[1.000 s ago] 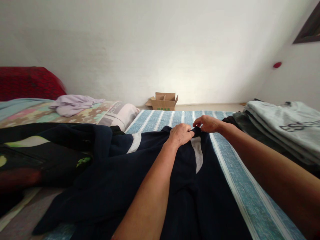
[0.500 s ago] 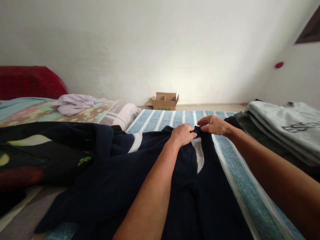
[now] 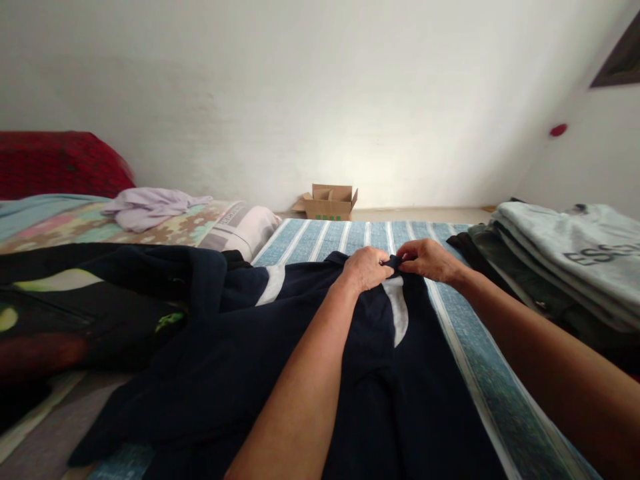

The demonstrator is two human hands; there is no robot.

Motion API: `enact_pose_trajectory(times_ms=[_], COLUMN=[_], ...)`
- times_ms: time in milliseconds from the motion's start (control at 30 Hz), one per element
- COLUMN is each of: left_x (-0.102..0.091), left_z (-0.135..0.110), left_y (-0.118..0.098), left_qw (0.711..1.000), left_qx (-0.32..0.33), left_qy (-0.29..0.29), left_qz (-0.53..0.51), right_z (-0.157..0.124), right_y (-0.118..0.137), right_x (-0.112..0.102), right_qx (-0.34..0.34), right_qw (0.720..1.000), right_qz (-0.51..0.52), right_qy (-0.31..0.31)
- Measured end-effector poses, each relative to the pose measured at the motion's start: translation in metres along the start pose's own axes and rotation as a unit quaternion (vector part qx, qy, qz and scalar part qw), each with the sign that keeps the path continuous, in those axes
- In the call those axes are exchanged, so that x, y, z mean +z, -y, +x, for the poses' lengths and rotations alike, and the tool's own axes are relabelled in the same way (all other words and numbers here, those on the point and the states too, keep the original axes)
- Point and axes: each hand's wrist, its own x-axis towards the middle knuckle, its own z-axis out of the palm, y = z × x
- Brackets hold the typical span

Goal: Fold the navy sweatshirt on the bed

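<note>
A dark navy garment (image 3: 280,347) with light grey panels lies spread over the striped sheet, its near part running out of view below my forearms. At its far edge my left hand (image 3: 367,268) is closed on the cloth, thumb and fingers pinching the edge. Just to the right, my right hand (image 3: 426,259) pinches the same edge between thumb and fingertips. A short bit of navy cloth bridges the small gap between both hands. One curved grey panel (image 3: 399,312) shows right below them. Whether the garment is a top or trousers I cannot tell.
Folded grey clothes (image 3: 575,247) with dark ones are stacked at the right. Black printed clothing (image 3: 100,313) lies at the left, before a patterned bed (image 3: 185,230) with a lilac cloth (image 3: 153,207). Beyond the blue striped sheet (image 3: 340,241) stands an open cardboard box (image 3: 330,200).
My right hand has moved slightly down, its fingertips now pinching the garment's edge. My left hand has stayed almost in place.
</note>
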Motion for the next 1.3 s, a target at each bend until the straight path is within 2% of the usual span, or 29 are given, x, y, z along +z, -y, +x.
enact_pose_trajectory(times_ms=[100, 167, 367, 500, 733, 1000, 1167, 1300], left_x=[0.0, -0.001, -0.006, -0.007, -0.008, -0.011, -0.011, -0.006], left_z=[0.001, 0.001, -0.004, -0.006, -0.006, -0.007, -0.007, -0.006], left_y=[0.001, 0.001, -0.003, -0.004, -0.001, 0.001, 0.002, 0.004], left_qw=[1.0, 0.999, 0.996, 0.995, 0.99, 0.983, 0.983, 0.983], left_qx=[0.009, 0.014, 0.005, 0.011, 0.011, 0.013, -0.002, -0.008], left_qy=[-0.004, -0.004, 0.029, 0.03, 0.041, 0.067, 0.076, 0.07], left_qz=[-0.019, -0.033, -0.085, -0.097, -0.133, -0.169, -0.168, -0.171], right_z=[0.0, 0.0, 0.0, 0.002, 0.008, 0.001, -0.005, -0.008], right_y=[-0.003, -0.003, 0.001, 0.0, -0.011, -0.009, -0.003, -0.002], right_x=[-0.002, -0.004, -0.01, -0.008, 0.008, 0.013, 0.015, 0.02], right_qx=[-0.004, -0.007, -0.005, 0.004, 0.009, 0.015, -0.017, -0.054], right_qw=[0.994, 0.989, 0.983, 0.98, 0.982, 0.995, 0.996, 0.995], right_qz=[0.103, 0.137, 0.159, 0.169, 0.186, 0.092, 0.015, 0.033], right_qy=[0.036, 0.055, 0.087, 0.105, 0.038, -0.034, -0.087, -0.078])
